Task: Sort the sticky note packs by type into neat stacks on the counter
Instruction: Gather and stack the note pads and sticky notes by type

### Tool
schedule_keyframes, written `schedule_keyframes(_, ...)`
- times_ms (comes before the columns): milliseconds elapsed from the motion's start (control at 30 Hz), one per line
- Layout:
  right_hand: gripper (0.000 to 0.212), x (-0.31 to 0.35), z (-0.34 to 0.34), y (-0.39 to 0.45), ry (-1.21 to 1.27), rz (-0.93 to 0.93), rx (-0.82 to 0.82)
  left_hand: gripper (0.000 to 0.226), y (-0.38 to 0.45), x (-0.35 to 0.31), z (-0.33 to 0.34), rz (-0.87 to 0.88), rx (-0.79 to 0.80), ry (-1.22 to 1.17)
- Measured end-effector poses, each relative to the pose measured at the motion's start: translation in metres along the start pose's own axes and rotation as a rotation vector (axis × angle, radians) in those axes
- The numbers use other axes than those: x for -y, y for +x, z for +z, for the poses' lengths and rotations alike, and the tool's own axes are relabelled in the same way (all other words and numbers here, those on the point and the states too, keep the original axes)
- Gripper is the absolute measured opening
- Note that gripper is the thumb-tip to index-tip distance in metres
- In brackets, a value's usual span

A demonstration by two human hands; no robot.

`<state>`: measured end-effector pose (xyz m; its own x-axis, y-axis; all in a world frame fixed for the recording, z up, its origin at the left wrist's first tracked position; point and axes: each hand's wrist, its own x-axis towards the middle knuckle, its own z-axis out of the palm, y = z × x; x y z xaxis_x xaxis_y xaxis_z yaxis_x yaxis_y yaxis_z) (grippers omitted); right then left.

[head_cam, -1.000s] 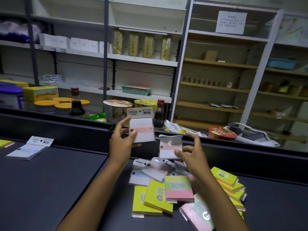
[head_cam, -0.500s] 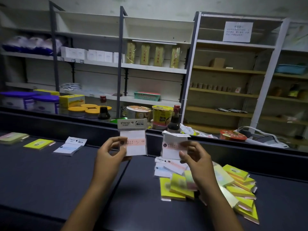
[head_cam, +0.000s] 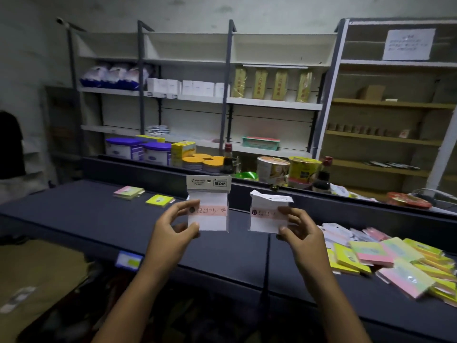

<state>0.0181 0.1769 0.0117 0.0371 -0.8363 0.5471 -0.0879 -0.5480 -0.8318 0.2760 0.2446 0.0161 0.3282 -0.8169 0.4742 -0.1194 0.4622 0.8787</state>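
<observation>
Sticky note packs, two white ones with a pink band, held up side by side at centre frame above the dark counter. Left pack pinched at its left edge between thumb and curled fingers of the left hand, header card upright. Right pack pinched at its right edge by the right hand, header folded over (print too small to read). Loose pile of yellow, pink and white packs at lower right on the counter. Further left on the counter, pink-and-green pack and yellow pack, near each other but apart. Shelves with goods across the upper frame
</observation>
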Motion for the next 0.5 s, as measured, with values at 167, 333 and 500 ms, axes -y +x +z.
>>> schedule_keyframes(167, 0.039, 0.016, 0.056, -0.014, 0.025, -0.010, 0.020, 0.041, -0.007, -0.009, -0.070, 0.004, -0.006, 0.085)
schedule_keyframes(333, 0.037, 0.026, 0.103, -0.013, 0.038, -0.002, 0.075, 0.042, -0.003, -0.009, -0.120, 0.004, -0.062, 0.146)
schedule_keyframes(500, 0.036, 0.024, 0.136, 0.004, 0.066, -0.002, 0.115, 0.044, 0.015, 0.003, -0.148, -0.002, -0.103, 0.165)
